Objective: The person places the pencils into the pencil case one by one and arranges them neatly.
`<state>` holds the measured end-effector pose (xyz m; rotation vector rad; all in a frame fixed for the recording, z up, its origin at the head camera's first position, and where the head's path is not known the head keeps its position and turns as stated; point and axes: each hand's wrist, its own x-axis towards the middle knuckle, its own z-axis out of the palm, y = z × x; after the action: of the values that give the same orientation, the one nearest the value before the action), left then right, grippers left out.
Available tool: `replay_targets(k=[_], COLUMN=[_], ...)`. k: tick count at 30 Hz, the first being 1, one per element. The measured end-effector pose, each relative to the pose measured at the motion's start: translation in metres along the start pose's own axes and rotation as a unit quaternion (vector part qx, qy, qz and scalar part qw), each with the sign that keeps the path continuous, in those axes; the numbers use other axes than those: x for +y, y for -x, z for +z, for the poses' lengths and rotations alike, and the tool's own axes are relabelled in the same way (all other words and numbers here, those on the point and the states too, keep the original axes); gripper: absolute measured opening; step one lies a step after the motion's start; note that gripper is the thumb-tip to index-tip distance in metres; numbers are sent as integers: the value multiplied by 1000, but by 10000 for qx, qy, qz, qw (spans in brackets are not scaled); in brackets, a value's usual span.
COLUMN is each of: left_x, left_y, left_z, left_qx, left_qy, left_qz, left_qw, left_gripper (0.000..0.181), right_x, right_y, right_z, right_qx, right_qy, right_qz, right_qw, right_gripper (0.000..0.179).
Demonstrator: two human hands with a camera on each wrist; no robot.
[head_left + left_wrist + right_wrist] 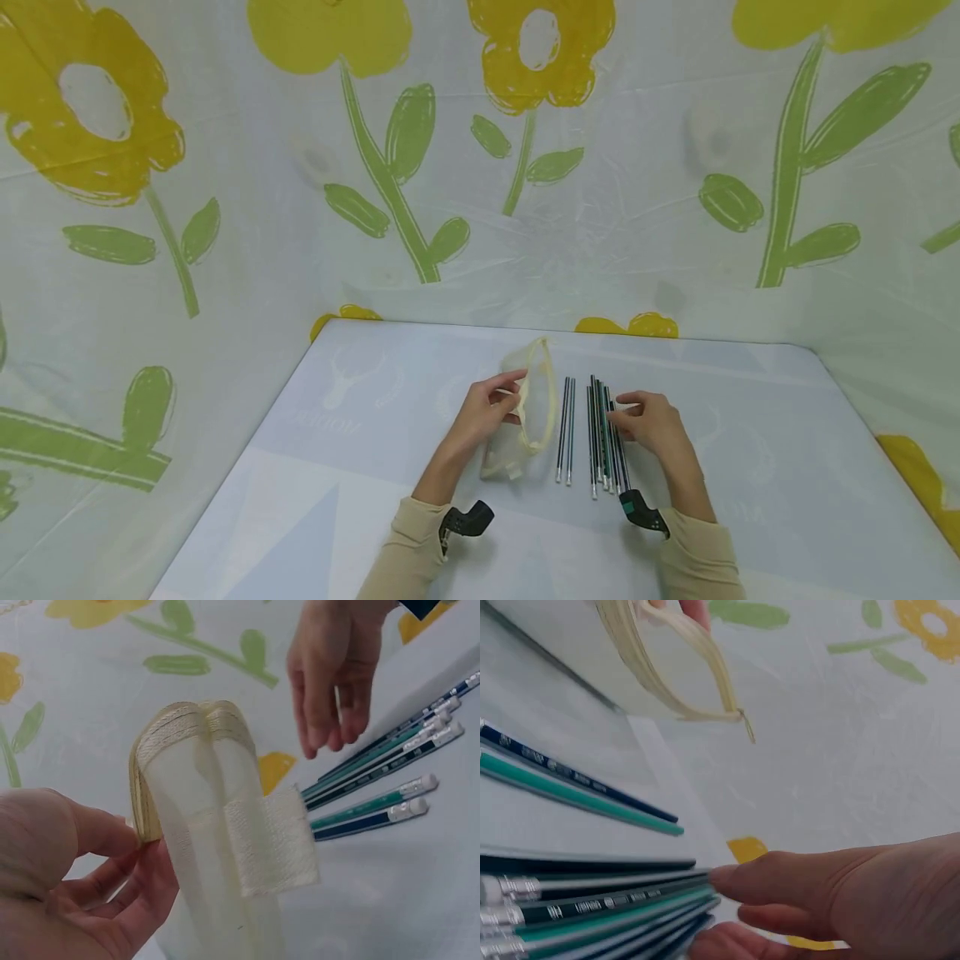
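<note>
Two loose pencils [566,431] lie at frame centre on the bench [750,467], just left of a larger bundle of pencils [606,437]. My right hand [652,423] rests its straight fingertips on that bundle. My left hand [483,410] pinches the rim of a mesh pouch [525,417], left of centre.

A pale table [360,467] stands before a white curtain [637,217] printed with yellow flowers.

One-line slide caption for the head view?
Left hand holds a mesh pencil pouch open; right hand touches grouped pencils.
</note>
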<state>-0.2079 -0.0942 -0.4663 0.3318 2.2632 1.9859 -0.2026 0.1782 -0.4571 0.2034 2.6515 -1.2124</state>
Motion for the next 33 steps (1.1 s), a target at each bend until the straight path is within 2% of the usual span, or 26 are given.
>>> replay_targets(k=[7,12,25,33], left_x=[-8,-9,-11,-9], left_y=[-3,-3,-3,-1], left_z=[-5,-6,-6,-4], left_qx=[41,74,-14,-24], left_qy=[-107,-145,-163,-185], left_qz=[20,24,79,134], left_qw=[9999,9999,9998,9997], left_gripper=[39,40,40,40], right_x=[4,6,7,3], right_y=[3,4,5,6], right_z=[-8,-7,-4,-1], right_qx=[-409,-598,-497,-270], right_qy=[388,257,254,747], right_qz=[225,394,460,489], right_qw=[9982,9971,9974,9956], right_gripper=[51,47,47,45])
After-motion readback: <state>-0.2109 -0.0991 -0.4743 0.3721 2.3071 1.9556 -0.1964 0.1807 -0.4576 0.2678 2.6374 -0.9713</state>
